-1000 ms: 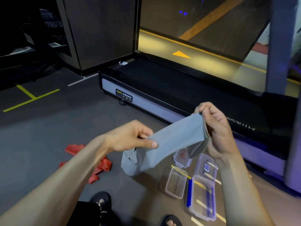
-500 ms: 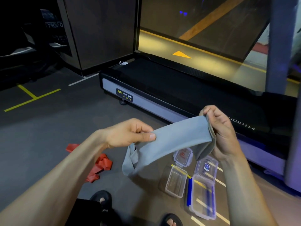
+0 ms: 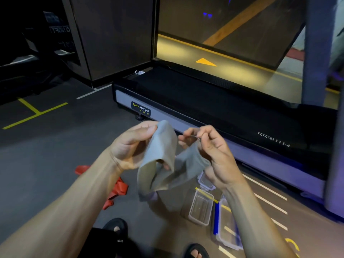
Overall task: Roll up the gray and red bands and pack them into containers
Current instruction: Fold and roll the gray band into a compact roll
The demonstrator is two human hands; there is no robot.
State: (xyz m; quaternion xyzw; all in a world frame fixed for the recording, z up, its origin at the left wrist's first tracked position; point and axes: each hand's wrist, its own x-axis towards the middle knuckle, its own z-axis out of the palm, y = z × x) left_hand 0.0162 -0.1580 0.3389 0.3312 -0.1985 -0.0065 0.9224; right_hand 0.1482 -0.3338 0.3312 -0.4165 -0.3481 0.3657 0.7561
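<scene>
I hold the gray band [image 3: 163, 151] up in front of me, folded into loose loops. My left hand [image 3: 130, 144] grips its upper left fold, thumb on top. My right hand [image 3: 208, 146] pinches the band's other end between thumb and fingers. The band's lower loops hang between my hands. The red band [image 3: 119, 189] lies crumpled on the floor, partly hidden behind my left forearm. A small clear container [image 3: 201, 207] stands open on the floor below my right wrist. A larger one with blue clips [image 3: 225, 231] lies beside it, partly behind my right forearm.
A treadmill [image 3: 214, 108] runs across the floor just beyond my hands, its upright post [image 3: 316, 53] at the right. A small lid [image 3: 205, 181] lies near the containers. My sandalled feet [image 3: 116, 227] are at the bottom edge. Yellow lines mark the gray floor at left.
My hands have come closer together and lower. The band, stretched flat between them before, now hangs folded in loops.
</scene>
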